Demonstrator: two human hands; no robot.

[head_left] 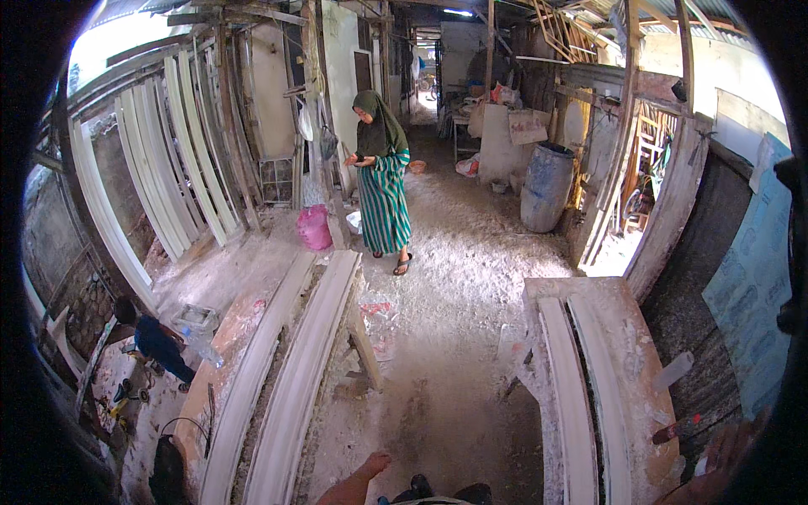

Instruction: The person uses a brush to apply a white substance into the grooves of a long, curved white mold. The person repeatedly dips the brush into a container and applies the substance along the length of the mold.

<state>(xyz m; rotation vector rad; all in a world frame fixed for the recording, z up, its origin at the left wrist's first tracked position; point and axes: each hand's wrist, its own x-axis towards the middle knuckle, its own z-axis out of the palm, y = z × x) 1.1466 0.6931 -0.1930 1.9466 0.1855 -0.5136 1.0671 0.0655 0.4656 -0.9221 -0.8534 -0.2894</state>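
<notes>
The left hand (pixel 377 463) is low above the floor (pixel 446 370), apart from the long pale strip (pixel 295 391) to its left; its fingers look bent inward, but whether they hold anything I cannot tell. The right hand (pixel 729 443) is dim at the rim, beside the right table (pixel 644 358) and near a dark red object (pixel 673 429); how far its fingers open, or what they grip, I cannot tell. Two strips (pixel 569 379) lie along that table. A careless right forearm could knock the clear cylinder (pixel 674 371) (it is close to the table's edge). A left elbow swung wide could chip the long strip, probably brittle.
</notes>
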